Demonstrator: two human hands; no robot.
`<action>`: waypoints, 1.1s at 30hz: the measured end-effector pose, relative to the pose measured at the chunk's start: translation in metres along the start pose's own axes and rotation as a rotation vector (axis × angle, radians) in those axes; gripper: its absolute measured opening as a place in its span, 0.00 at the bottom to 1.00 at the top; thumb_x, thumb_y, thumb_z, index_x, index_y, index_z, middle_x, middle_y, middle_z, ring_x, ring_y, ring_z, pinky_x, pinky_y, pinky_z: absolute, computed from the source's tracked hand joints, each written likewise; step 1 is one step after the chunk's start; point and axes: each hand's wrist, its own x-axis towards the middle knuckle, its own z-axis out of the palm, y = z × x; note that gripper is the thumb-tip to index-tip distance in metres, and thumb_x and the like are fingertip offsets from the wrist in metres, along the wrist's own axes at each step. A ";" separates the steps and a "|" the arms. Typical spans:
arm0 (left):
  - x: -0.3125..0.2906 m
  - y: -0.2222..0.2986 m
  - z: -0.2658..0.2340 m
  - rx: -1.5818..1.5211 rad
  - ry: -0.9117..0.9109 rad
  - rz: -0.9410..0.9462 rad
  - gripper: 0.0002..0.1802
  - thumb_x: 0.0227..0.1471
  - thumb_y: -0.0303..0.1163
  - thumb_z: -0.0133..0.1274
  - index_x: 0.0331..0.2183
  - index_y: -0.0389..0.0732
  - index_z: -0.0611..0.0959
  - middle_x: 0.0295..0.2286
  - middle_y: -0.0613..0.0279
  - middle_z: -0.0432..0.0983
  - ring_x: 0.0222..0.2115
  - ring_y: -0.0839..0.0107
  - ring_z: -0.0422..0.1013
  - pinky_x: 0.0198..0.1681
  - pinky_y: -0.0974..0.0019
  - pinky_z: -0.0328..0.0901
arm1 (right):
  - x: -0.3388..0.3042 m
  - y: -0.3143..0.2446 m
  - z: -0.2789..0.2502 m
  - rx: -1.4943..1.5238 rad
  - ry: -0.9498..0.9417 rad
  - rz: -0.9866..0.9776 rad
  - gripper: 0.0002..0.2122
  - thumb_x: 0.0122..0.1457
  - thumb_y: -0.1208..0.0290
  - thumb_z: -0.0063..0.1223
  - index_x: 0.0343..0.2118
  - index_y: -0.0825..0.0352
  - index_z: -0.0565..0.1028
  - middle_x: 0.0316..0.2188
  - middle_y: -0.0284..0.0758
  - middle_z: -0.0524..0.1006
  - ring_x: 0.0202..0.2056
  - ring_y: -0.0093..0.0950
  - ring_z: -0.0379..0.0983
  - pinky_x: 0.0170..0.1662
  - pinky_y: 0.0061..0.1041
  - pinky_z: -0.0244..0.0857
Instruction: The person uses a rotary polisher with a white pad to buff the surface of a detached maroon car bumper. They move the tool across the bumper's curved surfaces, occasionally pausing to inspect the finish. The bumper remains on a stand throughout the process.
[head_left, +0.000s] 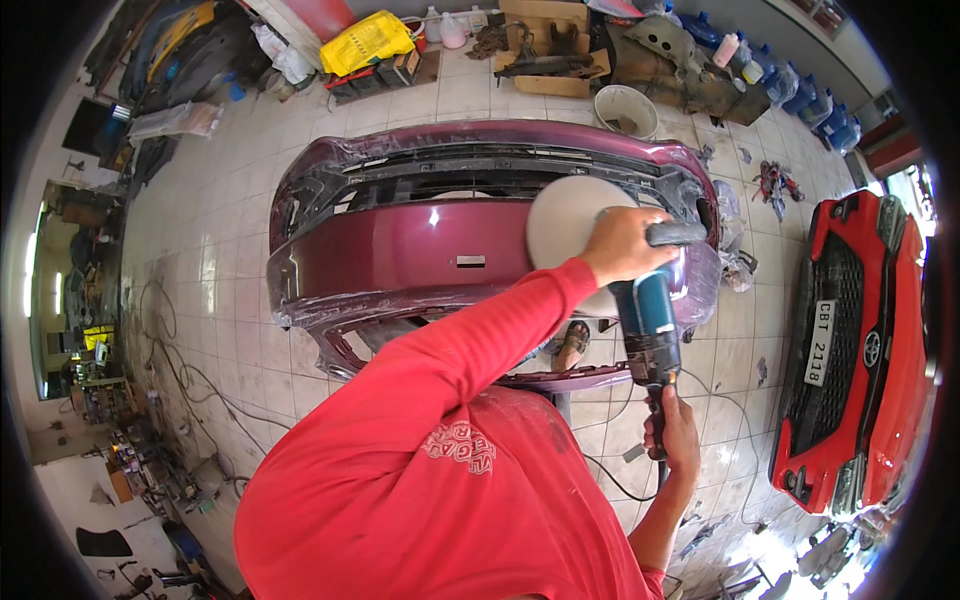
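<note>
Well, over at nine o'clock, some dark cords [183, 380] lie curled on the floor [225, 260]. At twelve o'clock sits the big purple bumper [380, 250]. Toward one o'clock, the round white pad [565, 220] is over its right part; I can't tell if it spins. If the pad tipped or caught an edge, it could scratch the shiny paint or make the polisher [648, 315] jump. The left hand [625, 245], also at one, seems curled by the front handle [676, 233], though some fingers are hidden. The black cord [660, 480], near four, might snag and tug. The right hand [678, 435], at four, is wrapped round the back grip [656, 400]; a weak squeeze might let it twist. The red car front [860, 345] stands well apart at three.
</note>
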 end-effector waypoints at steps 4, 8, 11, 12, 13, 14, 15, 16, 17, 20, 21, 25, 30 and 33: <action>0.021 0.002 0.029 0.057 -0.058 -0.027 0.29 0.44 0.47 0.73 0.45 0.38 0.89 0.38 0.45 0.87 0.38 0.53 0.84 0.47 0.59 0.75 | 0.008 0.001 -0.009 0.031 0.041 0.002 0.36 0.70 0.31 0.41 0.43 0.70 0.77 0.18 0.30 0.72 0.15 0.23 0.70 0.19 0.25 0.66; 0.012 -0.002 0.005 0.014 -0.032 -0.028 0.28 0.45 0.46 0.73 0.44 0.37 0.90 0.38 0.45 0.87 0.39 0.54 0.84 0.47 0.59 0.75 | 0.011 0.001 0.006 0.117 -0.022 0.047 0.32 0.72 0.36 0.43 0.41 0.69 0.78 0.18 0.30 0.73 0.16 0.22 0.70 0.19 0.24 0.66; -0.016 -0.005 -0.042 0.030 0.005 -0.016 0.27 0.46 0.43 0.73 0.44 0.36 0.90 0.39 0.47 0.87 0.38 0.57 0.84 0.48 0.59 0.75 | 0.006 -0.009 0.034 0.081 -0.160 0.034 0.31 0.72 0.37 0.43 0.43 0.69 0.78 0.19 0.29 0.73 0.18 0.22 0.71 0.22 0.24 0.66; -0.028 -0.008 -0.059 0.035 0.025 -0.006 0.26 0.46 0.41 0.73 0.45 0.36 0.90 0.39 0.49 0.88 0.38 0.60 0.84 0.48 0.60 0.75 | 0.004 -0.012 0.045 0.072 -0.209 0.027 0.31 0.72 0.38 0.44 0.44 0.69 0.78 0.20 0.29 0.73 0.19 0.22 0.71 0.22 0.24 0.65; -0.040 -0.010 -0.078 0.008 0.051 0.007 0.25 0.47 0.40 0.73 0.45 0.35 0.90 0.39 0.51 0.88 0.38 0.62 0.84 0.48 0.61 0.74 | -0.001 -0.019 0.057 0.041 -0.251 0.035 0.30 0.72 0.39 0.44 0.44 0.69 0.78 0.21 0.30 0.74 0.20 0.22 0.71 0.23 0.24 0.65; -0.055 -0.012 -0.098 -0.019 0.077 0.019 0.25 0.48 0.39 0.74 0.45 0.35 0.89 0.38 0.53 0.88 0.38 0.65 0.83 0.48 0.62 0.74 | 0.000 -0.021 0.069 0.038 -0.307 0.010 0.29 0.72 0.40 0.47 0.44 0.69 0.78 0.21 0.30 0.74 0.19 0.22 0.70 0.23 0.25 0.63; -0.071 -0.004 -0.122 0.000 0.105 -0.024 0.25 0.49 0.38 0.74 0.46 0.34 0.89 0.39 0.54 0.88 0.39 0.67 0.82 0.49 0.63 0.74 | 0.001 -0.024 0.082 -0.021 -0.345 -0.019 0.29 0.71 0.41 0.48 0.44 0.70 0.78 0.22 0.31 0.75 0.20 0.22 0.71 0.24 0.25 0.64; -0.087 0.002 -0.144 0.014 0.128 -0.068 0.25 0.50 0.37 0.74 0.47 0.33 0.89 0.39 0.55 0.88 0.40 0.70 0.82 0.49 0.64 0.74 | 0.001 -0.031 0.094 -0.078 -0.376 -0.042 0.29 0.70 0.41 0.50 0.45 0.71 0.78 0.22 0.31 0.75 0.20 0.23 0.71 0.24 0.26 0.64; -0.104 0.000 -0.164 0.008 0.180 -0.098 0.25 0.51 0.36 0.74 0.48 0.32 0.88 0.40 0.55 0.87 0.41 0.71 0.81 0.50 0.64 0.74 | 0.000 -0.042 0.106 -0.142 -0.401 -0.071 0.29 0.70 0.41 0.51 0.45 0.71 0.78 0.23 0.31 0.75 0.21 0.22 0.71 0.25 0.26 0.65; -0.150 -0.010 -0.212 0.026 0.317 -0.163 0.26 0.53 0.32 0.73 0.51 0.30 0.86 0.42 0.56 0.87 0.43 0.72 0.81 0.50 0.67 0.74 | 0.002 -0.066 0.144 -0.347 -0.408 -0.212 0.33 0.68 0.36 0.49 0.44 0.72 0.80 0.28 0.40 0.79 0.30 0.33 0.78 0.34 0.33 0.69; -0.161 -0.012 -0.223 0.020 0.359 -0.173 0.27 0.53 0.31 0.73 0.51 0.29 0.85 0.42 0.57 0.86 0.43 0.72 0.80 0.50 0.67 0.73 | 0.008 -0.065 0.154 -0.388 -0.393 -0.294 0.35 0.67 0.35 0.50 0.45 0.74 0.80 0.30 0.46 0.81 0.35 0.39 0.80 0.39 0.37 0.70; -0.192 -0.001 -0.247 0.053 0.504 -0.194 0.23 0.54 0.29 0.71 0.49 0.29 0.86 0.40 0.59 0.86 0.40 0.74 0.79 0.46 0.68 0.73 | 0.010 -0.086 0.170 -0.491 -0.489 -0.324 0.40 0.64 0.32 0.49 0.47 0.77 0.81 0.39 0.59 0.83 0.46 0.54 0.80 0.51 0.46 0.70; -0.200 0.020 -0.222 0.026 0.430 -0.251 0.22 0.55 0.27 0.69 0.50 0.28 0.85 0.40 0.58 0.86 0.40 0.74 0.80 0.46 0.69 0.73 | 0.006 -0.066 0.152 -0.457 -0.496 -0.285 0.38 0.62 0.32 0.52 0.50 0.72 0.81 0.41 0.56 0.83 0.47 0.52 0.80 0.51 0.45 0.70; -0.189 0.025 -0.187 -0.074 0.290 -0.251 0.23 0.56 0.27 0.70 0.51 0.28 0.84 0.41 0.58 0.87 0.40 0.72 0.81 0.48 0.67 0.74 | 0.000 -0.023 0.128 -0.351 -0.415 -0.371 0.34 0.65 0.37 0.53 0.51 0.71 0.80 0.32 0.47 0.83 0.36 0.40 0.81 0.42 0.38 0.72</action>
